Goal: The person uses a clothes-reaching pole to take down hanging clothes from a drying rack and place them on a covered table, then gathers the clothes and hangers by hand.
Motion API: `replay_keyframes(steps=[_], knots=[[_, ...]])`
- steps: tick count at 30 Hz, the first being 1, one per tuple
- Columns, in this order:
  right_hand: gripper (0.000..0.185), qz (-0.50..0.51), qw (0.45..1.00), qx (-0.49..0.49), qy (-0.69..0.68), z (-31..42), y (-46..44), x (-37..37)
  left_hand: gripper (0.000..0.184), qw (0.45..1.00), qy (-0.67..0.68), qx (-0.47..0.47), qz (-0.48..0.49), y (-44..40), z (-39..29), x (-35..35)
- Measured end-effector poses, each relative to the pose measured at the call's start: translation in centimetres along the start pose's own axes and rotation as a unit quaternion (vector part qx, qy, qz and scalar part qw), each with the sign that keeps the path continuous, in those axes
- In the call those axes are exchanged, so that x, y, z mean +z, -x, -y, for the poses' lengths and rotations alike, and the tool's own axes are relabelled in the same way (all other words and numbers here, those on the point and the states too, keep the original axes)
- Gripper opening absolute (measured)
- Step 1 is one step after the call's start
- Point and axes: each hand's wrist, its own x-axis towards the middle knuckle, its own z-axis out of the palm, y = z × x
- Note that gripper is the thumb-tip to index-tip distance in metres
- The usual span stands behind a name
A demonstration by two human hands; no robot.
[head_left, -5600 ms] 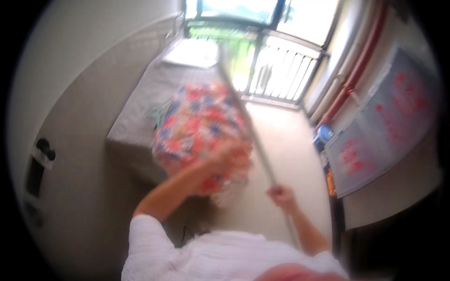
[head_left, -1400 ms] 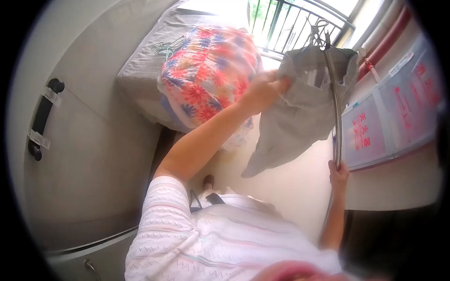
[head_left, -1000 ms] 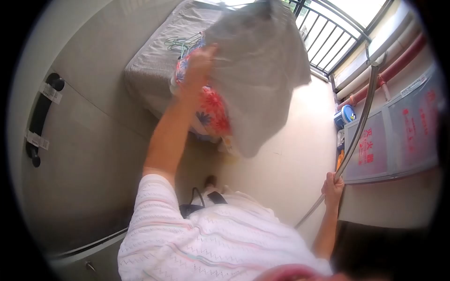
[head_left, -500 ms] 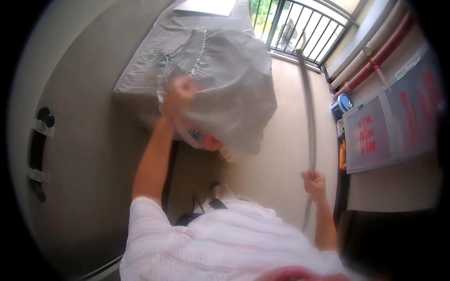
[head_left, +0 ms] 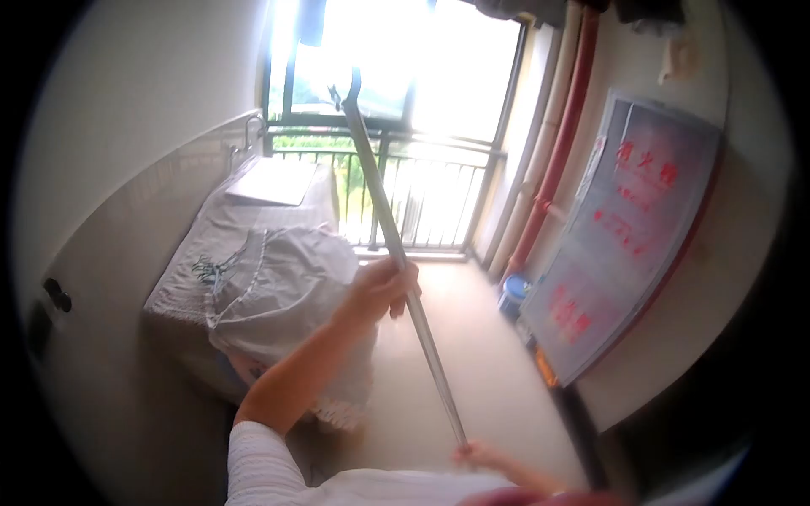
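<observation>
A long metal clothes pole with a forked hook at its top slants up in front of the bright window. My left hand is closed around its middle. Lower down, my right hand is closed on the bottom end, partly blurred. Behind my left forearm, a pale grey gathered cloth lies over the covered table and hangs off its front. Thin green clothes hangers rest beside it on the table cover.
A white board lies at the table's far end. Ahead are a railing and window. On the right stand a red pipe, a blue bucket and a grey cabinet with red lettering. Dark items hang overhead.
My left hand has left the grey cloth and taken hold of the pole. The pole now tilts left with its hook raised to the window. The view has lifted.
</observation>
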Motion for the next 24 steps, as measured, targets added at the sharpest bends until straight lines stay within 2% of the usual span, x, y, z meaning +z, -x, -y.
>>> replay_keyframes(steps=[1,3,5,6,7,9,11,12,14,15,17,18,19,20,22,24], knots=[[0.023,-0.03,0.999,0.031,0.009,-1.9,1.1,-0.5,0.018,0.999,-0.024,0.022,0.001,-1.3,-1.3,0.8],[0.024,-0.104,0.99,0.016,0.093,-6.6,2.7,-1.0,0.019,0.997,0.008,0.075,0.006,-3.1,-4.9,3.3],[0.025,-0.177,0.97,0.004,0.167,-9.7,4.6,-1.9,0.019,0.996,0.007,0.084,-0.013,-5.1,-7.4,5.4],[0.025,-0.198,0.965,-0.006,0.175,-9.9,5.0,-2.4,0.019,0.99,0.02,0.139,0.03,-6.5,-8.0,6.2],[0.025,-0.211,0.963,-0.008,0.166,-9.9,5.4,-2.6,0.019,0.99,0.014,0.136,0.041,-7.2,-9.5,7.6],[0.026,-0.217,0.971,-0.012,0.098,-9.3,6.4,-2.6,0.02,0.98,0.008,0.177,0.091,-8.9,-10.7,10.1],[0.026,-0.215,0.976,-0.02,0.011,-8.4,6.7,-2.1,0.021,0.977,0.034,0.17,0.127,-10.0,-11.9,13.3],[0.027,-0.216,0.975,-0.033,-0.033,-7.6,6.9,-2.0,0.022,0.972,0.024,0.2,0.122,-10.6,-12.6,14.9],[0.027,-0.228,0.961,-0.091,-0.128,-5.4,7.9,-2.3,0.018,0.943,-0.119,0.258,0.172,-11.5,-13.5,17.5],[0.027,-0.251,0.942,-0.139,-0.173,-3.6,8.7,-3.0,0.017,0.915,-0.202,0.301,0.181,-11.7,-13.4,19.2],[0.03,-0.353,0.88,-0.231,-0.218,2.2,10.9,-4.9,0.025,0.922,-0.2,0.215,0.254,-9.9,-12.9,21.9],[0.028,-0.38,0.863,-0.293,-0.158,4.4,12.4,-6.8,0.036,0.905,-0.222,0.231,0.279,-9.2,-12.1,22.3],[0.029,-0.424,0.82,-0.354,-0.149,6.5,13.4,-8.9,0.048,0.888,-0.242,0.248,0.304,-8.5,-11.3,22.7],[0.031,-0.482,0.789,-0.378,-0.05,7.9,14.8,-11.2,0.047,0.878,-0.267,0.254,0.304,-7.8,-10.7,22.5],[0.035,-0.619,0.672,-0.381,0.142,10.8,17.7,-15.9,0.045,0.862,-0.299,0.26,0.317,-6.7,-9.2,21.3],[0.039,-0.591,0.711,-0.381,-0.015,15.1,21.3,-19.3,0.042,0.845,-0.317,0.262,0.341,-6.5,-7.0,19.1]])
